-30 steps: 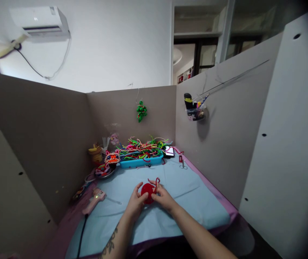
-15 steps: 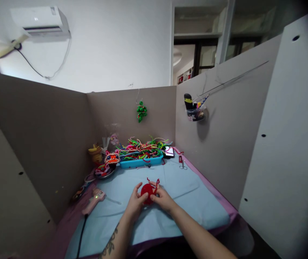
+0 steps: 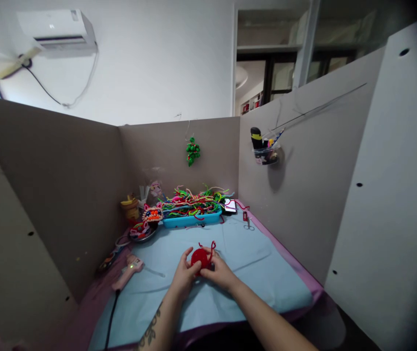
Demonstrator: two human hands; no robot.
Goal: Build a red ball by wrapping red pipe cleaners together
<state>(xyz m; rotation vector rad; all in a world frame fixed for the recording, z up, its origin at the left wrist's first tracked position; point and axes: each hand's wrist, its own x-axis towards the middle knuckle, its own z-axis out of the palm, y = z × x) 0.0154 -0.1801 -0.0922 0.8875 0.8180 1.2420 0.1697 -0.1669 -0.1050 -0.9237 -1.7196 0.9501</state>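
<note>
Between my two hands, just above the blue table cover, is a round red fuzzy piece (image 3: 200,257) that looks wound from pipe cleaner, with loose red ends sticking up at its top right. My left hand (image 3: 185,274) grips its left side, thumb on the near face. From the right, my right hand (image 3: 220,271) closes on it, its thumb pressed at the lower edge and its fingers behind. The fingertips behind the piece are partly hidden.
A blue tray (image 3: 192,222) heaped with coloured pipe cleaners stands at the back. Left are a metal bowl (image 3: 143,239) and a corded pink glue gun (image 3: 128,274). Small scissors (image 3: 248,226) lie at the back right. Grey partitions (image 3: 303,165) enclose the table.
My right thumb has slid slightly left and down along the red piece's lower edge. Both hands still hold it in nearly the same place.
</note>
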